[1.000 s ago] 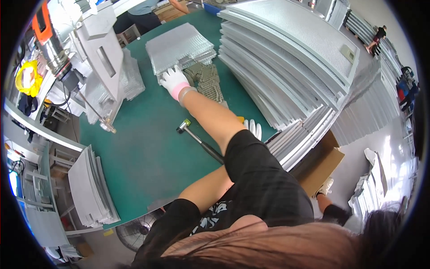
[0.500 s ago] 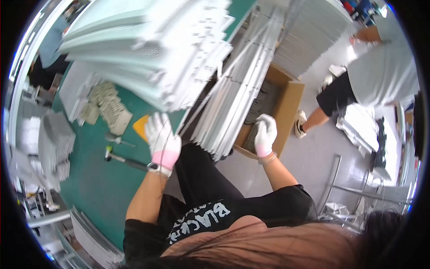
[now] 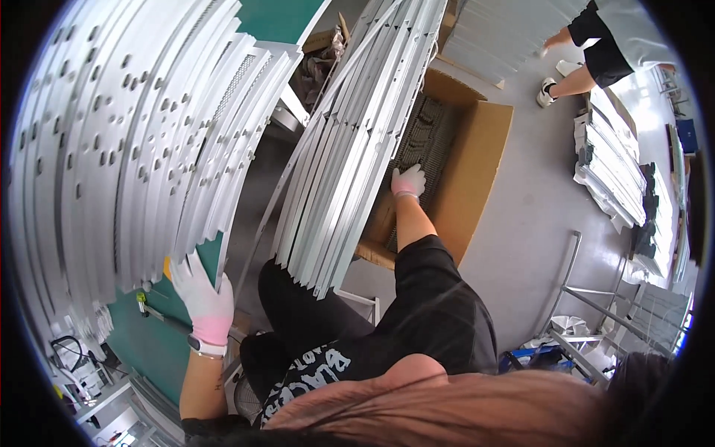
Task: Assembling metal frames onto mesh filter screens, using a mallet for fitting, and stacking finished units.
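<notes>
Worker between two stacks of metal panels, one gloved hand at each.

Left hand (image 3: 202, 298) (white-and-pink work glove, wrist band below it): fingers spread flat and open against the lower edge of the big stack of pale grey perforated sheet-metal panels (image 3: 112, 141), which fills the view from nine to twelve o'clock and rests on the green-topped workbench (image 3: 145, 339). Right hand (image 3: 409, 181) (matching glove): reaching up toward one o'clock into the open brown cardboard box (image 3: 477, 160), fingers loosely curled over the dark ribbed parts (image 3: 436, 138) packed inside; whether it actually grips one cannot be told. A second stack of long white metal panels (image 3: 350, 149) leans between the two hands, just beside the box. Another person's legs and white shoes (image 3: 547, 91) stand at one o'clock, well apart.
</notes>
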Available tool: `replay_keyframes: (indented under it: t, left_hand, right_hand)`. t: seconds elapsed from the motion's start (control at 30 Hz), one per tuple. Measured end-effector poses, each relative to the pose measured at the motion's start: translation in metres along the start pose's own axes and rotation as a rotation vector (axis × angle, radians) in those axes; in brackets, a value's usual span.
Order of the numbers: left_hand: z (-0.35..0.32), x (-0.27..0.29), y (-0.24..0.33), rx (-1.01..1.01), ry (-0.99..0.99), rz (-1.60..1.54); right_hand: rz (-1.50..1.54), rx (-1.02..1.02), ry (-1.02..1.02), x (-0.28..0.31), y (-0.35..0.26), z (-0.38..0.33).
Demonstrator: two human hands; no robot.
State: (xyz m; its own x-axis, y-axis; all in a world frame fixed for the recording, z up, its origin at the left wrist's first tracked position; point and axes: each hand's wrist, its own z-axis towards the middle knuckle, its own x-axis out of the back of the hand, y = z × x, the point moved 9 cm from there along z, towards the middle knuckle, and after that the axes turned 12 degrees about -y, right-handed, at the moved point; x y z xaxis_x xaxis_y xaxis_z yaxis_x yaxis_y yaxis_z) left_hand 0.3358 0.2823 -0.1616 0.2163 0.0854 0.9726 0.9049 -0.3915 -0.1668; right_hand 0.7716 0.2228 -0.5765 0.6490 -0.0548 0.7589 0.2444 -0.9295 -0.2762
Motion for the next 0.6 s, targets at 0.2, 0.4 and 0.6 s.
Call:
replay_keyframes:
  t: [0.2,0.4,0.6]
  left_hand:
    - [0.001,-0.008,-0.003,0.057,-0.079,-0.046]
    - [0.002,-0.003,0.001,0.042,-0.059,-0.053]
    - [0.002,0.003,0.001,0.002,-0.026,-0.035]
  right_hand:
    - [-0.048,-0.051,0.17,-0.009,0.006,0.015]
    - [-0.05,-0.078,0.018,-0.014,-0.001,0.017]
    - [0.04,-0.153,-0.027,-0.009,0.0,0.017]
